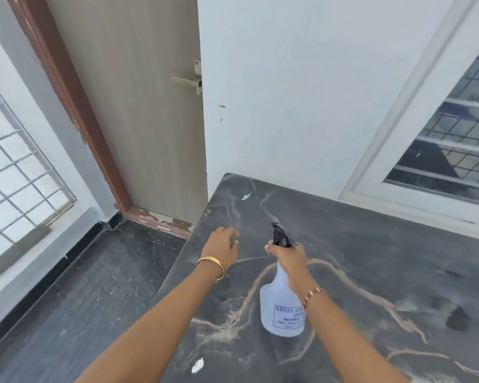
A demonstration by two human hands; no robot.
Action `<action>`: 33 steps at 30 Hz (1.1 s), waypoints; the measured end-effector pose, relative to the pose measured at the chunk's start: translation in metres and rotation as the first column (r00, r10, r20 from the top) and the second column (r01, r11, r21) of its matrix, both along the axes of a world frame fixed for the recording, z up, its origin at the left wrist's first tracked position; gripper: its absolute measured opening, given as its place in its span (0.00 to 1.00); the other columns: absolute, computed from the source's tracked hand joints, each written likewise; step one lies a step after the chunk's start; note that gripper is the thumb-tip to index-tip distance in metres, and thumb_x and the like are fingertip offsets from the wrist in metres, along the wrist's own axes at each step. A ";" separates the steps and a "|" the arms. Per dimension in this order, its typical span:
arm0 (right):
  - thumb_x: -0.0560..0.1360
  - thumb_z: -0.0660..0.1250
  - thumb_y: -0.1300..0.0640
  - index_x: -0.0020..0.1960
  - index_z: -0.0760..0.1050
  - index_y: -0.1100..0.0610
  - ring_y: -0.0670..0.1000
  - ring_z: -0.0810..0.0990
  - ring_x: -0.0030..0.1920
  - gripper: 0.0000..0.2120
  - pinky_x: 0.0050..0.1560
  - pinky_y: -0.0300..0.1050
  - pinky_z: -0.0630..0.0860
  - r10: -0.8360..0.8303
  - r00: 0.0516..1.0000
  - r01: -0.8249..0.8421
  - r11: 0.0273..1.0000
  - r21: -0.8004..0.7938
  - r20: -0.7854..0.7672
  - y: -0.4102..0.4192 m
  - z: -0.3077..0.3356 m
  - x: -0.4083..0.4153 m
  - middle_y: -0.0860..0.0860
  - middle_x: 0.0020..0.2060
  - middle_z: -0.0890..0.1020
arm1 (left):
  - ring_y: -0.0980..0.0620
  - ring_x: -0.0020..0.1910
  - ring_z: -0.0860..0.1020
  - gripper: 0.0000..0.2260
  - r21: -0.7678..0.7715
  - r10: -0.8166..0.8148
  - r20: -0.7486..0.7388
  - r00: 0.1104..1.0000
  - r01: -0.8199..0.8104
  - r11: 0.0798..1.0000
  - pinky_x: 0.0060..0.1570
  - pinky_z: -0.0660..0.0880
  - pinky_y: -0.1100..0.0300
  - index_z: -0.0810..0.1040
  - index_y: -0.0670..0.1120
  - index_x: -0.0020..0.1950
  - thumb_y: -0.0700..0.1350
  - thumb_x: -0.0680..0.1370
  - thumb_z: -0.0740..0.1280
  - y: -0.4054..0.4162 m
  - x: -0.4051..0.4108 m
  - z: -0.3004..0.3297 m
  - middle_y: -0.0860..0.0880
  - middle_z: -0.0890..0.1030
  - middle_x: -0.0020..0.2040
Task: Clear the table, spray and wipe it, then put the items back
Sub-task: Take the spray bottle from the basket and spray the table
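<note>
**Spray bottle up over a bare dark tabletop**

Right hand (286, 254) is wrapped around the neck of the spray bottle (282, 308), fingers clenched just under the black trigger head (279, 235), nozzle pointing away toward the far corner of the table. The bottle is translucent white with a printed label, and it looks lifted off the surface rather than standing on it, though honestly I can't tell for sure from this angle. It sits over the near-middle of the table (371, 244).

Left hand (223, 246) is out flat, palm down, fingers loose and holding nothing, right near the table's left edge. Can't tell if it's actually touching the top. Gold bangle (211, 265) on that wrist, a red and white thread band (313, 293) on the other.

The tabletop is dark stone with pale veins and a few white flecks. Its left edge drops straight to a dark floor (80, 299), so there's open room on that side. The far edge butts against the white wall (288, 92), with a window (459, 128) to the right and a closed door (138, 106) past the far left corner.
</note>
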State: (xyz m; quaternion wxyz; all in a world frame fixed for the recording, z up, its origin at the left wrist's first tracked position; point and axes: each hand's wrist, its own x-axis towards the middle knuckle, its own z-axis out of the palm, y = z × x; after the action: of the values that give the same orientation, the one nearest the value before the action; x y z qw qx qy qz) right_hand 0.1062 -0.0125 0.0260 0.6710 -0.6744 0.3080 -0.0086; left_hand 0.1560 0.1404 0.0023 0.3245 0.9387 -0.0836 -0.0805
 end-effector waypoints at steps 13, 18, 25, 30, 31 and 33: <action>0.68 0.73 0.60 0.39 0.74 0.59 0.50 0.72 0.31 0.08 0.35 0.46 0.76 0.116 0.985 -0.128 0.988 -0.091 -0.130 0.008 -0.024 0.058 0.53 0.29 0.73 | 0.47 0.76 0.54 0.21 0.371 -0.216 0.005 0.976 0.199 0.907 0.76 0.49 0.47 0.61 0.47 0.72 0.51 0.80 0.54 0.010 0.061 -0.022 0.46 0.61 0.75; 0.69 0.73 0.55 0.37 0.73 0.59 0.50 0.71 0.28 0.11 0.32 0.42 0.73 0.074 0.995 -0.081 0.991 -0.105 -0.065 0.007 -0.019 0.076 0.53 0.28 0.74 | 0.46 0.77 0.47 0.25 0.410 -0.230 -0.040 0.972 0.226 0.884 0.75 0.43 0.45 0.54 0.48 0.75 0.56 0.80 0.52 0.012 0.076 -0.025 0.46 0.52 0.78; 0.68 0.73 0.56 0.34 0.72 0.60 0.52 0.71 0.25 0.12 0.31 0.44 0.72 0.013 0.995 -0.038 0.969 -0.244 -0.102 0.011 -0.022 0.098 0.54 0.23 0.73 | 0.46 0.77 0.47 0.26 0.386 -0.213 -0.071 0.974 0.224 0.895 0.75 0.43 0.45 0.54 0.48 0.76 0.56 0.80 0.51 0.014 0.087 -0.021 0.46 0.52 0.78; 0.64 0.75 0.54 0.34 0.70 0.59 0.53 0.71 0.30 0.15 0.37 0.48 0.71 -0.039 0.992 0.012 0.976 -0.215 -0.120 0.000 -0.029 0.097 0.55 0.28 0.73 | 0.46 0.77 0.48 0.25 0.364 -0.208 -0.079 0.975 0.222 0.905 0.75 0.44 0.44 0.55 0.48 0.75 0.56 0.80 0.52 0.015 0.090 -0.025 0.46 0.54 0.77; 0.65 0.74 0.56 0.34 0.70 0.60 0.53 0.71 0.30 0.13 0.37 0.47 0.72 -0.057 0.991 0.033 0.982 -0.188 -0.123 -0.005 -0.029 0.096 0.55 0.29 0.73 | 0.46 0.77 0.48 0.25 0.358 -0.211 -0.082 0.974 0.226 0.906 0.75 0.44 0.44 0.56 0.48 0.75 0.56 0.80 0.52 0.014 0.090 -0.026 0.46 0.55 0.77; 0.68 0.72 0.62 0.37 0.72 0.62 0.52 0.71 0.30 0.08 0.33 0.44 0.76 -0.101 0.987 0.093 0.993 -0.073 -0.125 -0.017 -0.028 0.091 0.55 0.29 0.72 | 0.46 0.77 0.48 0.24 0.345 -0.220 -0.085 0.972 0.236 0.909 0.75 0.44 0.44 0.56 0.48 0.74 0.56 0.80 0.52 0.011 0.090 -0.027 0.47 0.55 0.77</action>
State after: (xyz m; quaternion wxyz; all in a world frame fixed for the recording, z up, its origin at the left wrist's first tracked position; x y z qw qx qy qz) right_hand 0.1972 -0.0294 -0.0015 0.6258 -0.6797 0.3824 -0.0081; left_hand 0.2455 0.1515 -0.0250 0.1412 0.9634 -0.1698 -0.1522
